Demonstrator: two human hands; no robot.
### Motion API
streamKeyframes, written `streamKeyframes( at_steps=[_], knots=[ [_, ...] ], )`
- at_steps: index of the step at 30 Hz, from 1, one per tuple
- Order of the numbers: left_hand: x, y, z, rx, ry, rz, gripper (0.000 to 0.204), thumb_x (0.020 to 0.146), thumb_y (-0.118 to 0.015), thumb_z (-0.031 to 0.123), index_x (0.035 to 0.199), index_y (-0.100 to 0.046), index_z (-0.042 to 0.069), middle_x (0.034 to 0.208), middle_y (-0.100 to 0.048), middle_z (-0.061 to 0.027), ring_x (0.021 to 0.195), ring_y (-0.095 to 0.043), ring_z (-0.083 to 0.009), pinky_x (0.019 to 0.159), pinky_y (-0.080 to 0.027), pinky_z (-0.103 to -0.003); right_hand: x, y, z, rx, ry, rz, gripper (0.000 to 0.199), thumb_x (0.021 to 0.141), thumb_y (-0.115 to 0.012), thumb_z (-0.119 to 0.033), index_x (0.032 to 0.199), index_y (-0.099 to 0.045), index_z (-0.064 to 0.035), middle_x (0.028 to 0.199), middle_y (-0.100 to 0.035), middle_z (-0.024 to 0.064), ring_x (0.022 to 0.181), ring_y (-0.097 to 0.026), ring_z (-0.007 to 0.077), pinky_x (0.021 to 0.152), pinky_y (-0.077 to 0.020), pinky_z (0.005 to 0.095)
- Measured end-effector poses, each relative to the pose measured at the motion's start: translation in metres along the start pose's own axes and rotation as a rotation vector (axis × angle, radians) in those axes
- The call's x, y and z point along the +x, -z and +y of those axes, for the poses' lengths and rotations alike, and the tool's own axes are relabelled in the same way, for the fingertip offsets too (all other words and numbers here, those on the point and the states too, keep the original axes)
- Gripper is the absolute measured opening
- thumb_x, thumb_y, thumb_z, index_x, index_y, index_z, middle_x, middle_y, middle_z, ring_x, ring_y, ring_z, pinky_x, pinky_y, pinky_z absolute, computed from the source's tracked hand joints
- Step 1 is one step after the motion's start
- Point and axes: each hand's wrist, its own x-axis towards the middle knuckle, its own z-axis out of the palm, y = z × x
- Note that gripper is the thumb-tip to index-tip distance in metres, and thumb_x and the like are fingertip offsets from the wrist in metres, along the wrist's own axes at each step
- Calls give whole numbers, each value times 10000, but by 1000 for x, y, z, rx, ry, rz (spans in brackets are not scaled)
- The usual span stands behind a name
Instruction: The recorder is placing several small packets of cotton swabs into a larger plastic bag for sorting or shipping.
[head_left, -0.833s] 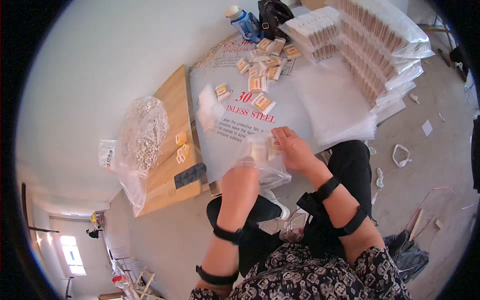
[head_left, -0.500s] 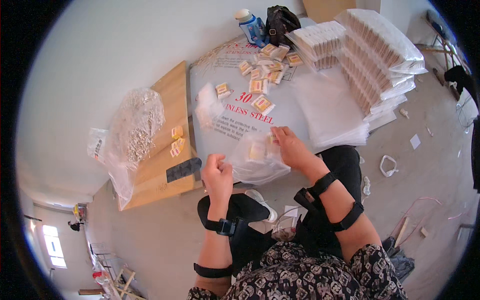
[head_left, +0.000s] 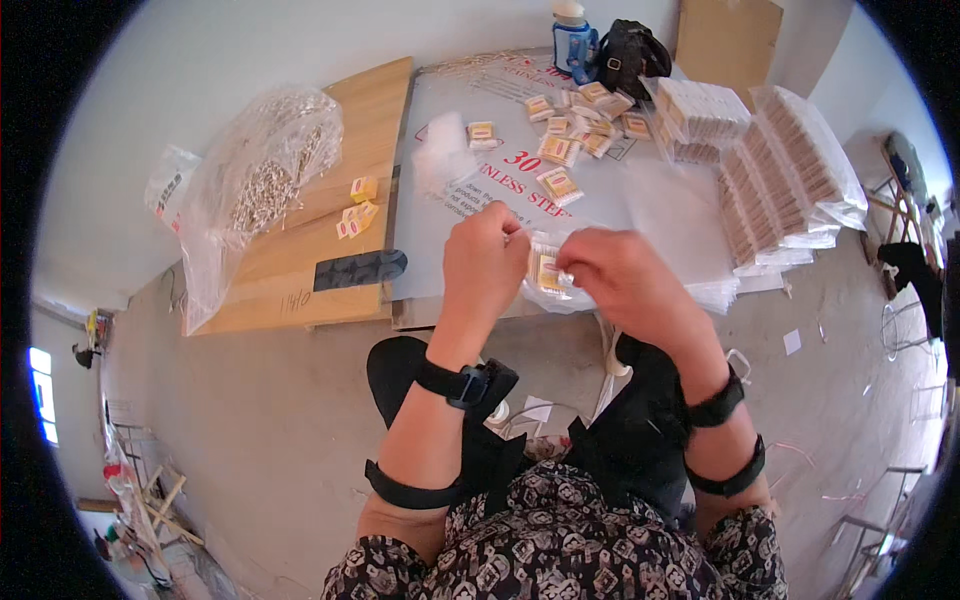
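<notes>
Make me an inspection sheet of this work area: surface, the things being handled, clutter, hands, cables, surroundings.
Surface: grey printed sheet beside wooden board.
Things handled: small yellow-labelled pack at a clear bag; more packs farther back.
Clutter: blue bottle, black backpack, large bag of loose sticks on the board.
Hands: left hand curled at the clear bag's left, right hand at its right; exact grip unclear.
Cables: none certain; thin pinkish strand on the floor, right.
Surroundings: pale wall, paper scrap on the floor.
</notes>
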Motion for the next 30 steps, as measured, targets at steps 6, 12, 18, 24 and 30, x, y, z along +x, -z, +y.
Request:
streamKeyframes(
  at_steps=[6,12,18,24,30],
  knots=[
    [5,0,6,-130,54,-9,126,720,-658,77,737,-575,-17,627,-583,-143,547,-549,-237,537,-442,-339,31,-56,60,-461,-235,-464,130,768,-531,-60,837,-634,-21,853,-656,202,834,-638,359,702,-507,451],
    [3,-9,-3,-158,17,-27,125,725,-650,68,731,-564,-23,637,-590,-144,566,-565,-247,558,-456,-343,35,-93,96,-457,-153,-340,145,780,-549,-132,823,-638,-26,859,-653,207,811,-646,349,715,-522,424],
    [5,-5,-12,-170,100,-71,137,727,-656,80,728,-566,-22,641,-599,-150,583,-581,-254,562,-459,-344,39,-86,74,-618,-229,-388,209,801,-519,-196,852,-649,-41,873,-654,180,794,-644,346,708,-521,425],
    [6,-6,-11,-108,34,-66,137,723,-657,87,738,-573,-20,658,-601,-163,593,-592,-263,556,-454,-346,42,-75,67,-504,-326,-406,234,807,-529,-223,861,-652,-32,873,-660,184,818,-648,342,703,-516,427],
    [10,-5,-16,-164,77,-36,147,723,-660,99,722,-571,-18,643,-599,-164,576,-584,-302,544,-448,-367,31,-72,71,-611,-287,-406,247,786,-574,-195,945,-602,-9,905,-625,199,809,-631,359,708,-500,442]
  ],
)
